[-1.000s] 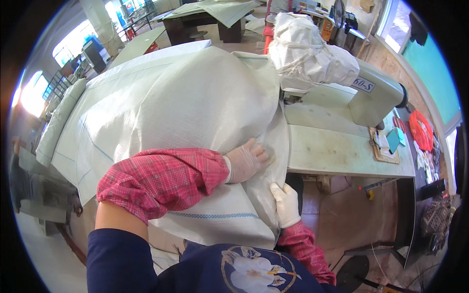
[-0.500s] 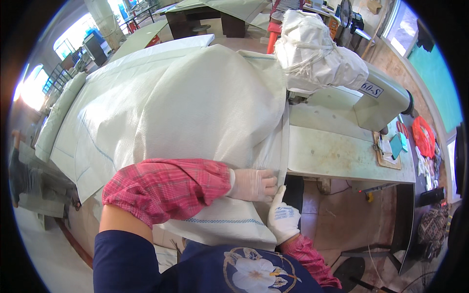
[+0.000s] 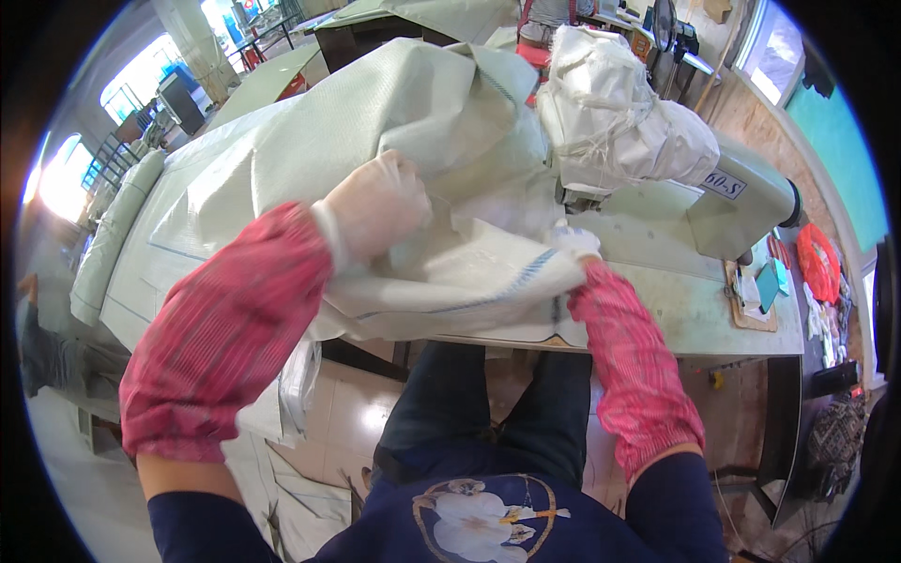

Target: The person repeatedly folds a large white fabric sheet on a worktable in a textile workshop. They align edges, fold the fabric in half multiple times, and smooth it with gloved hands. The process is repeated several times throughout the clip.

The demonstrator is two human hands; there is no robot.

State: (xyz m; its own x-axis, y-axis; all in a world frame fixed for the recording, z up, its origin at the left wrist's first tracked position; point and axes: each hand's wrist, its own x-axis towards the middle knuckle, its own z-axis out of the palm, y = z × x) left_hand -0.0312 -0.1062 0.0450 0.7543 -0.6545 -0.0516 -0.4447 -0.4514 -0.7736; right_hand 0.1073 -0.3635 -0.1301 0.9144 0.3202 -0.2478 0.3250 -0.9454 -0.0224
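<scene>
A large white woven plastic sheet (image 3: 328, 122) with blue stripe lines is bunched up across the worktable. My left hand (image 3: 375, 206), in a thin pale glove, is closed on a raised fold of it, somewhat blurred by motion. White-gloved, my right hand (image 3: 574, 241) grips the sheet's striped edge close to the sewing machine's head; part of its fingers are hidden by the cloth. White wrapping tied with strips covers the head of the long-arm sewing machine (image 3: 751, 211), just beyond my right hand.
On the machine table (image 3: 657, 310) at right lie a small wooden tray (image 3: 751, 298) with tools and a red plastic bag (image 3: 818, 263). A rolled white sheet (image 3: 117, 235) lies along the left side. Another person (image 3: 549, 19) is at the far side, behind the machine.
Both hands have moved from the near table edge farther in and apart, the left up and leftward. The sheet is lifted and bunched, its near part drawn up off my lap.
</scene>
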